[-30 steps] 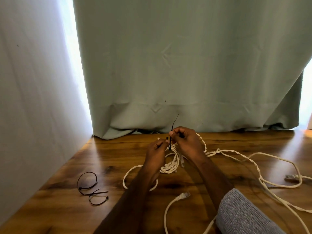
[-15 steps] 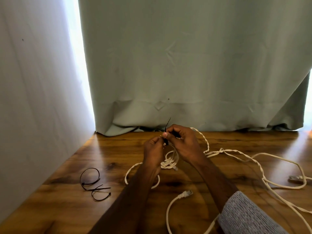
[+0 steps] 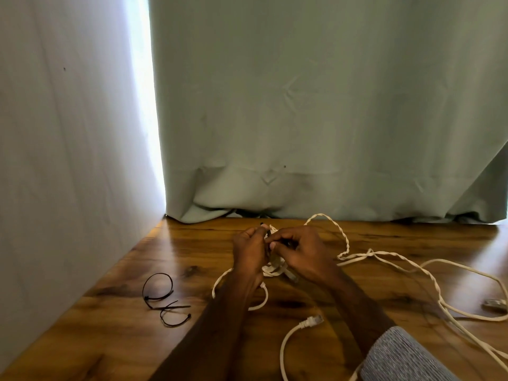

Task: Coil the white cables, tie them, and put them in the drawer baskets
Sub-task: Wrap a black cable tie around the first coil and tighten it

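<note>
Head view, two hands (image 3: 277, 251) gripping one cable coil (image 3: 275, 268), two loose ties (image 3: 165, 299)

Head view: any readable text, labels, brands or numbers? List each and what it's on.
None readable.
White cables and their plugs: no print that can be made out; a second plug is too blurred to tell.
Black cable ties, wooden table, curtain, wall, grey sleeve: no markings visible.
</note>
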